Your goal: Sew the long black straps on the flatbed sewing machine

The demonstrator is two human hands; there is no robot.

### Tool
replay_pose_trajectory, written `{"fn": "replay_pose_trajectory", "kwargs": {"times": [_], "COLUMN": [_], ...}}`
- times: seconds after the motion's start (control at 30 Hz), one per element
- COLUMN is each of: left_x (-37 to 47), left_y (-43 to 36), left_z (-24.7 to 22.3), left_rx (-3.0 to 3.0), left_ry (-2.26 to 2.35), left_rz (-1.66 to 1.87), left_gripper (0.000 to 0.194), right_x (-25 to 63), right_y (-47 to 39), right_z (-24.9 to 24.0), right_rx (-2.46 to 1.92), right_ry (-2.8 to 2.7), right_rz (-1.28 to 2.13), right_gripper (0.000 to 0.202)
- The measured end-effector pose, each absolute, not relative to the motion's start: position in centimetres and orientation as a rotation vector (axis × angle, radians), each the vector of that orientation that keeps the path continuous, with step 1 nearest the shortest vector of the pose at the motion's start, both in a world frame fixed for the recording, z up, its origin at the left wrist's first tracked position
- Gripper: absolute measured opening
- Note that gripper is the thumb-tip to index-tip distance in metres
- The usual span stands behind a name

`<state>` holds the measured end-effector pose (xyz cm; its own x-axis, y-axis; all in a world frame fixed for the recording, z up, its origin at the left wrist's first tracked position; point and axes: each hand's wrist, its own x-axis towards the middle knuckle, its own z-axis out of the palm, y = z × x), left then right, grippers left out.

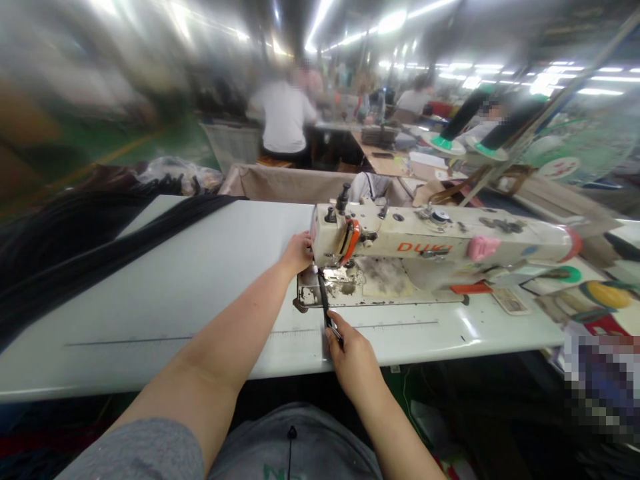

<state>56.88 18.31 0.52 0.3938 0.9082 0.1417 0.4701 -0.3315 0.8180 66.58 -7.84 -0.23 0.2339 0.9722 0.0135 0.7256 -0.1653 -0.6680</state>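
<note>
Sewing machine (425, 240) reads "DUKI"

Sewing machine (440, 243) on table (200, 280), right of centre. Fabric (75, 247) draped over table's left end. Strip (325, 303) runs from under machine head toward near edge.

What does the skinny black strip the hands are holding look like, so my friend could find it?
Find the cream sewing machine on the white table. Under its left end, by the needle, a narrow black strip runs straight toward the person. The right hand pinches its near end; the left hand rests beside the machine head. It is far thinner than the black fabric at left.
</note>
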Motion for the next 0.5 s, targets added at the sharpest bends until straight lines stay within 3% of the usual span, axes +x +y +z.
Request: {"fn": "replay_pose_trajectory", "kwargs": {"times": [0.43,0.5], "left_x": [56.5,56.2], "left_y": [19.0,19.1], "left_z": [0.2,0.0], "left_rx": [1.815,1.732], "left_ry": [1.277,1.299], "left_rz": [0.897,0.954], "left_gripper": [0.002,0.006], "right_x": [66.5,66.6], "right_y": [-7.6,-7.9], "right_z": [0.5,0.7], "right_rx": [-1.849,-1.812], "right_ry": [-1.486,-1.449], "right_rz": [0.470,0.448], "right_gripper": [0.040,0.038]}}
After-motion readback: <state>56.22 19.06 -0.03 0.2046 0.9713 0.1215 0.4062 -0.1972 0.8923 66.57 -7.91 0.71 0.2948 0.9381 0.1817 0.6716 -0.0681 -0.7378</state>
